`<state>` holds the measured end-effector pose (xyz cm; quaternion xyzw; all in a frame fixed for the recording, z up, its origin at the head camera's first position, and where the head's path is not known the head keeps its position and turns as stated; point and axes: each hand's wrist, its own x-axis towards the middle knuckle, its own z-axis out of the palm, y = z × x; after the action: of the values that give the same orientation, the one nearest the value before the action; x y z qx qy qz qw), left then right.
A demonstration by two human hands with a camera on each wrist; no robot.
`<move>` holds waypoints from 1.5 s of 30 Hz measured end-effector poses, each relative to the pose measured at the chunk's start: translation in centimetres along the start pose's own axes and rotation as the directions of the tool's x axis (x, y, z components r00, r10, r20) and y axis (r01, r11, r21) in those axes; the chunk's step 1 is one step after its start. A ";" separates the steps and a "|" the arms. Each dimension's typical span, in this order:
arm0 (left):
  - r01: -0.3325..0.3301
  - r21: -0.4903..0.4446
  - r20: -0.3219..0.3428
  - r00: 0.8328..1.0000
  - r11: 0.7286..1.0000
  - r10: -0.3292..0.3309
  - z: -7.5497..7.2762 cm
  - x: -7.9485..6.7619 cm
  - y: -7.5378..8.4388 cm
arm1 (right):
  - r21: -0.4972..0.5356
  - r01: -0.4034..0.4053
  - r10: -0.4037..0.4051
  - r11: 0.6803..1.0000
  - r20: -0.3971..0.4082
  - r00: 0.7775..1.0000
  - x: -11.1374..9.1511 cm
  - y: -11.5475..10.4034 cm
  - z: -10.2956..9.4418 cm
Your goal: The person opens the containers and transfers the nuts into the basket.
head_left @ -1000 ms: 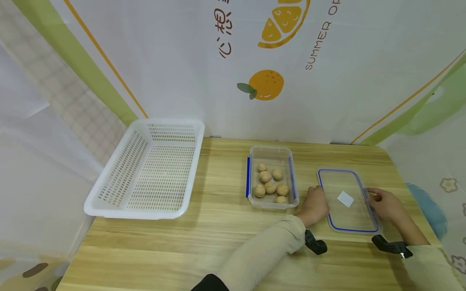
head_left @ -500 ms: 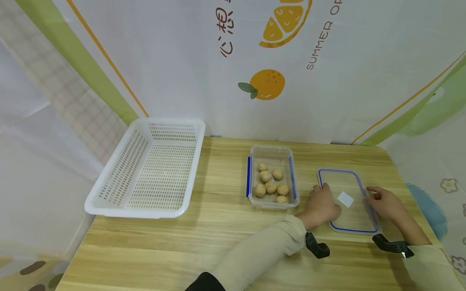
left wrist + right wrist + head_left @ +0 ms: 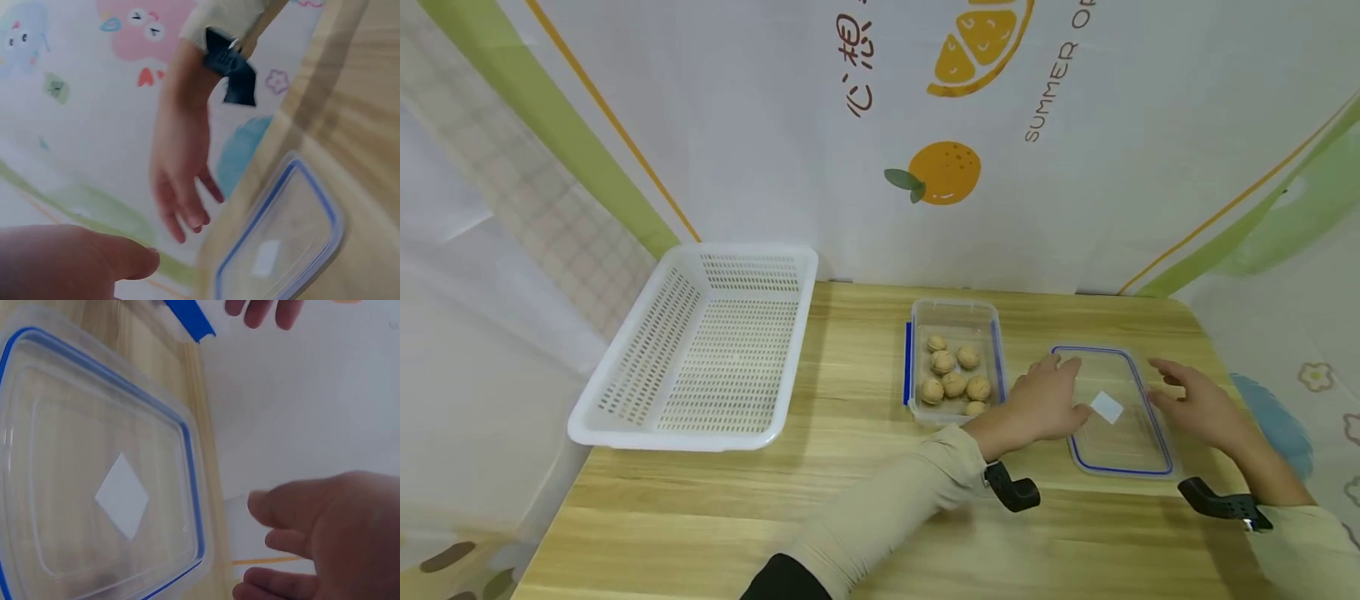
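Observation:
A clear lid point(image 3: 1120, 446) with a blue seal and a white square label point(image 3: 1107, 407) lies flat on the table, at the right in the head view. My left hand point(image 3: 1043, 402) is raised at its left edge, fingers loosely spread and holding nothing. Off the lid's right edge is my right hand point(image 3: 1201, 410), relaxed and holding nothing; the right wrist view shows this hand point(image 3: 344, 531) apart from the lid. Left of my left hand, a clear plastic container point(image 3: 955, 312) with a blue clip holds several walnuts point(image 3: 942, 362). My left wrist overlaps its lower right corner.
A white perforated plastic basket point(image 3: 730, 358) stands at the table's left back. The wooden table point(image 3: 700, 517) ends at a wall hung with a printed white cloth point(image 3: 760, 125). Its right edge runs close beside my right forearm.
My left hand first gripped the lid's left edge, then moved over it, and has now lifted and shifted left. My right hand has let go of the right edge. The lid stays in place.

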<state>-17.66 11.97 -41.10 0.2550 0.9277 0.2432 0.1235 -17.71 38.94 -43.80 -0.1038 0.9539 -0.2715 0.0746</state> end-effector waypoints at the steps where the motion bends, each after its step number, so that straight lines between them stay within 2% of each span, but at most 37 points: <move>1: -0.014 0.002 -0.004 1.000 1.000 0.014 -0.5 -0.2 -0.3 | 0.005 0.021 -0.021 1.000 0.004 1.000 0.1 -0.2 0.0; 6: -0.039 -0.042 -0.003 0.999 0.998 0.039 -2.7 -1.0 -1.8 | 0.028 0.103 -0.104 0.994 0.030 0.994 0.4 -1.4 0.0; 12: -0.065 -0.129 0.010 0.998 0.990 0.067 -5.5 -2.2 -4.0 | -0.017 0.179 -0.179 0.984 0.005 0.984 0.7 -2.9 0.2; 17: -0.050 -0.219 -0.019 0.999 0.975 0.047 -7.4 -3.5 -6.4 | -0.038 0.239 -0.240 0.970 -0.017 0.971 1.3 -4.4 0.0; 23: -0.068 -0.341 -0.083 0.996 0.938 0.042 -8.8 -4.9 -9.6 | -0.026 0.278 -0.279 0.960 -0.016 0.960 1.9 -5.7 0.0; 26: -0.064 -0.385 -0.112 0.993 0.921 0.022 -9.2 -5.5 -11.2 | 0.001 0.295 -0.295 0.956 -0.016 0.955 2.2 -6.2 0.1; 32: -0.011 -0.438 -0.137 0.989 0.899 -0.054 -9.4 -6.6 -13.5 | 0.032 0.315 -0.314 0.949 -0.018 0.949 2.6 -7.0 0.3; 35: 0.012 -0.461 -0.163 0.982 0.887 -0.098 -9.0 -6.9 -14.4 | 0.042 0.316 -0.315 0.948 -0.020 0.949 2.9 -7.5 0.2; 39: 0.078 -0.497 -0.184 0.964 0.864 -0.193 -8.4 -7.2 -15.6 | 0.070 0.316 -0.316 0.946 -0.007 0.949 3.4 -8.2 0.2; 42: 0.122 -0.551 -0.177 0.950 0.826 -0.259 -8.0 -7.1 -16.4 | 0.096 0.320 -0.322 0.943 0.003 0.947 3.8 -8.6 0.2; 45: 0.141 -0.643 -0.136 0.946 0.753 -0.293 -7.8 -6.9 -16.9 | 0.120 0.318 -0.322 0.940 0.014 0.947 4.3 -9.2 0.2</move>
<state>-21.59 -7.43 -42.46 0.0595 0.8252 0.5485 0.1211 -20.42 30.18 -39.41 -0.2575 0.9055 -0.3332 0.0515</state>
